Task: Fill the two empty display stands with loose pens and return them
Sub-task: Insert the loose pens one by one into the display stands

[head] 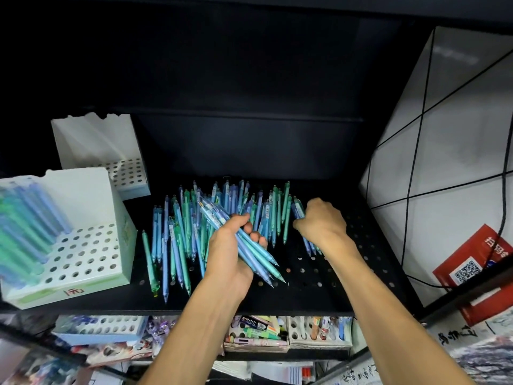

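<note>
A heap of loose blue and green pens (pixel 183 232) lies on the black perforated shelf (pixel 319 287). My left hand (pixel 230 251) grips a bundle of pens (pixel 258 257), tips pointing lower right. To the right, my right hand (pixel 319 220) curls round a few pens (pixel 309 245) at the heap's edge. A white display stand (pixel 83 257) at front left holds several pens in its left rows, with many holes bare. Behind it stands a second white stand (pixel 102 145) with no pens in it.
A white tiled wall (pixel 444 162) with a black cable bounds the right side, a red QR sign (pixel 472 265) low on it. Below the shelf's front edge, a lower shelf carries boxes of stationery (pixel 258 333) and another holed stand (pixel 102 327).
</note>
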A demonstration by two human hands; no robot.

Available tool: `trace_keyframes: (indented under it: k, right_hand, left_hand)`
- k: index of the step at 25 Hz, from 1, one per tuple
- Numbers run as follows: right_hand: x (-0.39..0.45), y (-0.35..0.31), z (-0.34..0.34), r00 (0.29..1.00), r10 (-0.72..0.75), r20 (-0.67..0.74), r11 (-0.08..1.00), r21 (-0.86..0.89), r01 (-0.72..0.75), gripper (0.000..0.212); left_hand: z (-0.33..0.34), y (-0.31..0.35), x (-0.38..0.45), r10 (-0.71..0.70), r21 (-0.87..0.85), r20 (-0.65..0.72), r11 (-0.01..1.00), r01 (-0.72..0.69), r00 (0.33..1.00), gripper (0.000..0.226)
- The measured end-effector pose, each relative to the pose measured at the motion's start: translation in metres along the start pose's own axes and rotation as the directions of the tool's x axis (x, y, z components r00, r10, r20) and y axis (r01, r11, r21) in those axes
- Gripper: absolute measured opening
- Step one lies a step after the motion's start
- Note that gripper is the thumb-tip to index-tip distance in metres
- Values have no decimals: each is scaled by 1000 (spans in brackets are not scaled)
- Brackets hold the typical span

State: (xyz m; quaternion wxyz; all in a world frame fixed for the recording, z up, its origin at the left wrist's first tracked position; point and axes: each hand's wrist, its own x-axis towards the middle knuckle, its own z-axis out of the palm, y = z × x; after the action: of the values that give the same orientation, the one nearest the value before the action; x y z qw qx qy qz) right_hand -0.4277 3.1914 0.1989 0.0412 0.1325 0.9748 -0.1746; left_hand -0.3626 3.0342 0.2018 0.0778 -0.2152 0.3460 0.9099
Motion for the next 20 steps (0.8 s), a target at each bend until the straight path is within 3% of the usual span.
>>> trace_keyframes:
  k: [2,4,7,10,12,14,18,20]
  right_hand:
    - [-4,-3,-2,999,-5,43,999,-46,7,13]
    - [-6,-2,-1,997,2,71,998,-57,2,22]
    - [-3,9,-2,996,-2,89,1000,23,0,20]
    - [-6,19,-11,990,-36,135,932,362,-15,21]
    - [-20,9,-19,978,-134,161,782,624,4,18]
    - [-36,-9,-28,948,-268,174,716,694,75,15]
    - [-56,-51,-26,898,-388,206,759,624,184,20]
    - [-58,-65,-19,869,-450,206,817,487,308,14]
  left_hand:
    - [0,-1,-2,8,17,15,1000,-8,1000,19]
    - [2,-3,-2,10,42,30,999,-12,1000,19]
    - [5,-3,-4,17,74,44,997,-21,999,15]
    - [7,-5,-4,45,156,45,986,-51,998,16]
    - [7,-7,1,58,208,6,976,-58,998,49]
    - [10,-8,4,20,199,-12,980,-17,1000,70]
    - [14,2,4,-94,102,-3,990,94,996,28]
    - [4,11,4,-58,57,-16,997,59,998,22]
